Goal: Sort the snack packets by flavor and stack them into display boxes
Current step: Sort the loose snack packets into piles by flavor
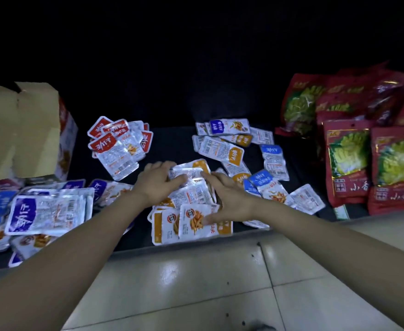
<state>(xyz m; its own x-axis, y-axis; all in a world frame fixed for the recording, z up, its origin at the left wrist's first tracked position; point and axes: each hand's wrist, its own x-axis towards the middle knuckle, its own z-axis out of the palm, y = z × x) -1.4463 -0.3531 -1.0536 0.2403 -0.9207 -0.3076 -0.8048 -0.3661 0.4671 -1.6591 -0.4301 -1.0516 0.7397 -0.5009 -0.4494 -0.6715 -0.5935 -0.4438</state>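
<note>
While both hands work the centre heap, I record the following. The orange packets [191, 194] lie loose and overlapping on the dark mat [172, 139], close to its near edge. My left hand [158, 182] curls its fingers over the far-left edge of the top packets, with the thumb laid on the face: a grasp. My right hand [229, 199] lies spread with straight fingers on the right side of the same heap, thumb on the nearest packet. It presses and grips nothing.

Handling, as I judge it: each packet is a small, light foil pouch, soft in the middle and stiffer along the sealed rim. The glossy film will likely slide packet on packet, so a lifted heap can fan out. Square the stack between both hands first, then hold it across the 2 long edges. Avoid pinching 1 corner.

Other groups:
- Red packets [117, 144]: far, left of centre.
- Purple packets [48, 211]: near left.
- Blue packets [268, 182]: right of the heap, mixed with more orange ones.
- Cardboard box [17, 130]: open, far left.
- Large red bags [349, 158]: far right.
</note>
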